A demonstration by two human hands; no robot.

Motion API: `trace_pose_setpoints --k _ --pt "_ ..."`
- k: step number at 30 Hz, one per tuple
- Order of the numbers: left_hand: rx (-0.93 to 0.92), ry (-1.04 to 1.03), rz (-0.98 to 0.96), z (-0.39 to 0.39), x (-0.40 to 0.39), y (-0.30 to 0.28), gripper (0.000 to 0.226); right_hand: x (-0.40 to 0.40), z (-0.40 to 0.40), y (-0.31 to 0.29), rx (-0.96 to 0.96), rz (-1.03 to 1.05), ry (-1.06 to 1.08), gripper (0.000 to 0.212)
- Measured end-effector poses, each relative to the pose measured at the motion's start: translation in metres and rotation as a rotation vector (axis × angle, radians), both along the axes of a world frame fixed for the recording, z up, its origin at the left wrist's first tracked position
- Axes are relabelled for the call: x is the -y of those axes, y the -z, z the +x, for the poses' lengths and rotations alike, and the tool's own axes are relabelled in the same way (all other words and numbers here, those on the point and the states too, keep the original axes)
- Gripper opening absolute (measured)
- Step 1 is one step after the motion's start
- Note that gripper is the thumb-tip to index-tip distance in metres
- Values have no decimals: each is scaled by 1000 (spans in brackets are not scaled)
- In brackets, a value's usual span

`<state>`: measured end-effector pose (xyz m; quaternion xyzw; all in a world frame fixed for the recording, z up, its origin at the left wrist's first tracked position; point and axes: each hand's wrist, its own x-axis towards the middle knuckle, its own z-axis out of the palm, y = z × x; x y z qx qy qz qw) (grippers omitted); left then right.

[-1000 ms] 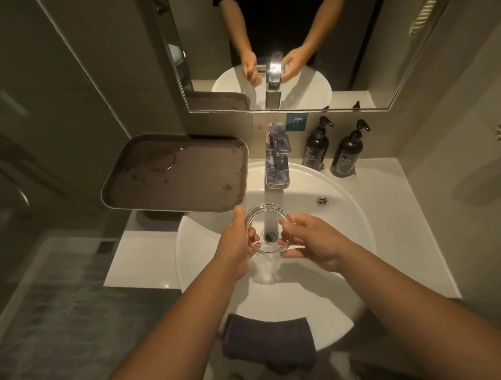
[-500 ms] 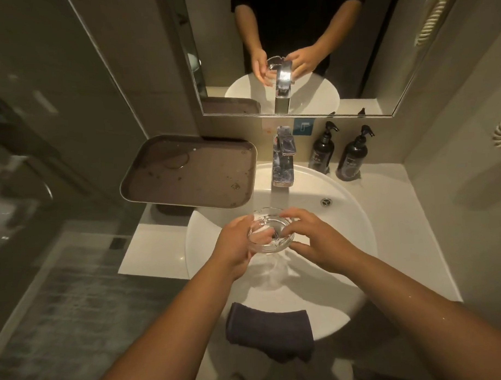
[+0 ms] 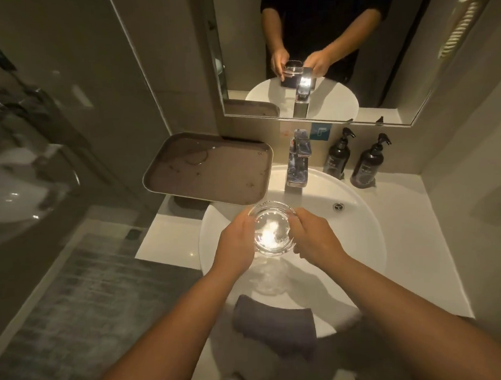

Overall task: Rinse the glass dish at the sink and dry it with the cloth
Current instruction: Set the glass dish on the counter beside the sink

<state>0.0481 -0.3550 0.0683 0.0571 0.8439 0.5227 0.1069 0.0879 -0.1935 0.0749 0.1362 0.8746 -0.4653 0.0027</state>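
A round clear glass dish (image 3: 273, 230) is held level over the white round sink (image 3: 359, 243), a bright glint on its bottom. My left hand (image 3: 235, 243) grips its left rim and my right hand (image 3: 313, 237) grips its right rim. The dish sits in front of and below the chrome tap (image 3: 298, 161); I see no water running. A folded dark grey cloth (image 3: 274, 327) lies draped over the sink's front rim, below my forearms.
A brown tray (image 3: 209, 170) with water drops juts over the sink's back left. Two dark pump bottles (image 3: 337, 155) (image 3: 367, 163) stand at the back right by the wall. A mirror (image 3: 323, 45) hangs above. A grey mat (image 3: 77, 295) covers the floor at left.
Both hands have raised the dish toward me and levelled it. My left fingers, which were inside the bowl, are now on the outer rim.
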Motion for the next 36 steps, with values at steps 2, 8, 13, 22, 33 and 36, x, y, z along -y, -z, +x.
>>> trace_pose_setpoints --k 2,8,13,22,33,36 --pt "16 24 -129 2 13 1 33 8 -4 3 -12 71 -14 27" --pt "-88 -86 -530 1 56 13 47 48 -20 14 50 342 -106 32" --pt "-130 -107 -708 -14 99 16 48 90 -42 5 84 506 -215 36" --pt "-120 -185 -708 -56 183 30 43 179 -98 18 47 560 -304 33" --pt "-30 -161 -804 -108 234 78 37 242 -149 56 209 587 -341 21" --pt "20 -143 -832 -118 237 89 37 249 -162 61 291 624 -368 20"
